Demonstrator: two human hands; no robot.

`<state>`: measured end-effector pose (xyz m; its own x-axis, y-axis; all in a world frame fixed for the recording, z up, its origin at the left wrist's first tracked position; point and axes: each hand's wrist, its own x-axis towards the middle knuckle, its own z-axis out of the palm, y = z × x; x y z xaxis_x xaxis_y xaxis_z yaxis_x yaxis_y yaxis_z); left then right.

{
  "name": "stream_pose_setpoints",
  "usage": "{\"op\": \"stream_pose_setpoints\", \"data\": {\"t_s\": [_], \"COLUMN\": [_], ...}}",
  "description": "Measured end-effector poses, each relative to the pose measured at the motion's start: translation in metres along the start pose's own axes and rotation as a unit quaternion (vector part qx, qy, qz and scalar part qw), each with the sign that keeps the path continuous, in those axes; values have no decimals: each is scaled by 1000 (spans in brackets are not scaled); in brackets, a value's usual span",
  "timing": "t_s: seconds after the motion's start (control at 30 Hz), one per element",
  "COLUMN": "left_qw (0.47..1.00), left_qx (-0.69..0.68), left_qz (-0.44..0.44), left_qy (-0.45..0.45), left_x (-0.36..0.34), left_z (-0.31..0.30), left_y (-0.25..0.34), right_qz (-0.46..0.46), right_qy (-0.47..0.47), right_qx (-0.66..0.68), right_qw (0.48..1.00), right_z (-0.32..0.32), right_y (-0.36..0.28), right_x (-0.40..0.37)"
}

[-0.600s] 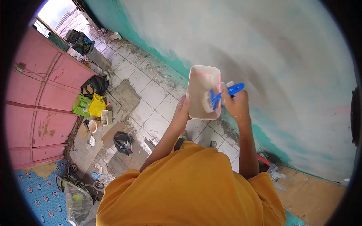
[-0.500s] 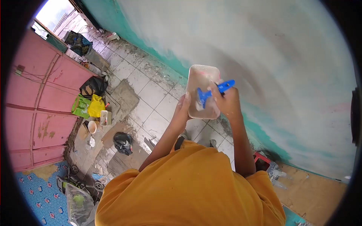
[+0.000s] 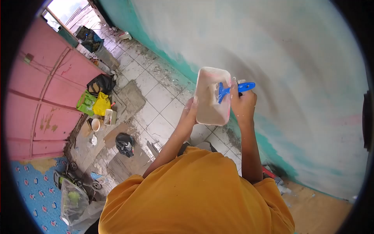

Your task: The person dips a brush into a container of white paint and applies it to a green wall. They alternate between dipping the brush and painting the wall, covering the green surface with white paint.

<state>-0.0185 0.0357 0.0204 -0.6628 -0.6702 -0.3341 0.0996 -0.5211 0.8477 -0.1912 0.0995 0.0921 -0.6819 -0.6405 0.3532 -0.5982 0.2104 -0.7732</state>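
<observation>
My left hand (image 3: 189, 113) is closed on the left side of a white rectangular plastic tub (image 3: 201, 78), holding it up in front of the wall. Pale putty smears the inside of the tub. In my right hand (image 3: 244, 106) is a putty knife with a blue plastic handle (image 3: 246, 86), its fingers wrapped round the handle. The knife's blade end is over the tub's right half, with whitish putty along its edge. White specks mark my right hand and forearm.
A wall (image 3: 280, 70) coated greyish white over turquoise rises close on the right. Left on the dirty tiled floor are a black plastic bag (image 3: 125, 144), a round bucket (image 3: 97, 124), a yellow bag (image 3: 101, 103) and a green bag (image 3: 85, 102). A pink wall (image 3: 50, 89) stands beyond.
My right hand and the putty knife have shifted right, and the blade has moved from the tub's middle toward its right side. The tub has moved slightly right in view.
</observation>
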Motion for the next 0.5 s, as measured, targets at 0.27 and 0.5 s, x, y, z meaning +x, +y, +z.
{"op": "stream_pose_setpoints", "data": {"t_s": [0.27, 0.5], "left_qw": [999, 999], "left_qx": [-4, -27], "left_qz": [8, -7], "left_qy": [39, 27], "left_x": [0, 6], "left_z": [26, 46], "left_y": [-13, -24], "right_qz": [-34, -7], "right_qy": [-95, -156], "right_qx": [40, 104], "right_qw": [994, 982], "right_z": [-22, -39], "right_y": [26, 33], "right_x": [8, 6]}}
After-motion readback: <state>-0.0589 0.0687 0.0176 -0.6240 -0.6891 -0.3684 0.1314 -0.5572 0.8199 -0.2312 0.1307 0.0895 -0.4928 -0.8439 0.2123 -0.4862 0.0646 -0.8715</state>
